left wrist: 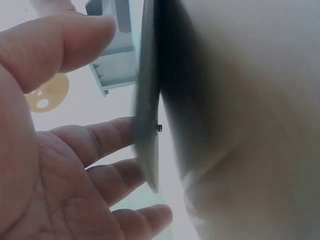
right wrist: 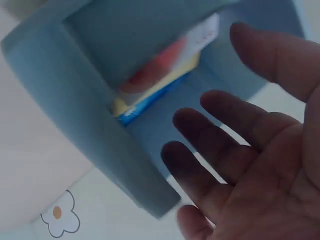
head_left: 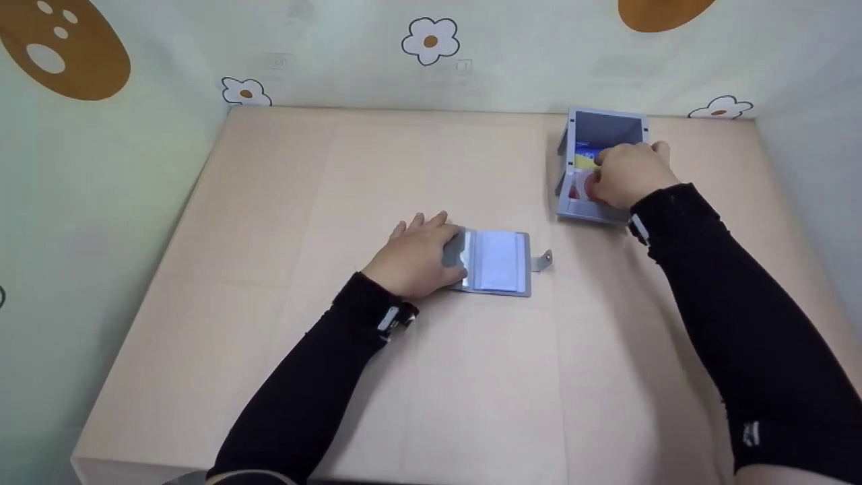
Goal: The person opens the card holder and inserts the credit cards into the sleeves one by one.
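A grey card holder (head_left: pixel 500 263) lies opened flat on the table, with pale, milky sleeves and a snap strap (head_left: pixel 543 260) sticking out to the right. My left hand (head_left: pixel 419 258) rests on its left cover, thumb and fingers spread. Seen edge-on in the left wrist view, the cover (left wrist: pixel 146 100) meets the fingertips. At the back right, my right hand (head_left: pixel 636 172) reaches into a grey-blue box (head_left: pixel 592 210). Several cards (right wrist: pixel 160 70), red-white, yellow and blue, stand inside it. In the right wrist view the fingers (right wrist: pixel 215 142) are loosely extended, apart from the cards.
A pale cloth covers the table (head_left: pixel 323 188). Behind it rises a wall (head_left: pixel 337 60) with flower prints, close to the back of the box. Another wall (head_left: pixel 818 135) stands on the right.
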`<action>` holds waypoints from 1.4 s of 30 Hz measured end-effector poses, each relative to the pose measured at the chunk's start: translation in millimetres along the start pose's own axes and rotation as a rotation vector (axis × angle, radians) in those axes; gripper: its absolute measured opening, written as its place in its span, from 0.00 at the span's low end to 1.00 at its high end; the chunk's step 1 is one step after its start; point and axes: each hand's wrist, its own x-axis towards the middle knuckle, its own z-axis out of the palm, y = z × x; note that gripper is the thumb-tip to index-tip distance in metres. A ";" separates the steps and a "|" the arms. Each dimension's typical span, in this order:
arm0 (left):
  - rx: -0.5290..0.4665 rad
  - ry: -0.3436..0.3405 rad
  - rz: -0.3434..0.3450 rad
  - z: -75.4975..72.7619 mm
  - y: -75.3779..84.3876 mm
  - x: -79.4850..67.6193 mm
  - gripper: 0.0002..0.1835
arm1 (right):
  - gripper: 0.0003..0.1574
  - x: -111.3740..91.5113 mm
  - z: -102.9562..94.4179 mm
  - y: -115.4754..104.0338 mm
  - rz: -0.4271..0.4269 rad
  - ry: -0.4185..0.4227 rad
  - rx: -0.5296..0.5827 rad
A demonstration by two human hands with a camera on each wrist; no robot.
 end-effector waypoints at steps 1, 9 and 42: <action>0.004 0.001 0.003 -0.3 1.0 -0.6 0.41 | 0.20 2.1 2.2 -0.2 -0.008 0.004 -0.018; 0.043 0.026 0.017 0.1 5.4 -4.6 0.48 | 0.15 8.9 9.9 -5.1 -0.016 0.021 -0.108; -0.042 0.234 -0.027 -1.9 8.2 -5.2 0.58 | 0.22 -6.6 -16.7 7.5 0.105 0.121 0.193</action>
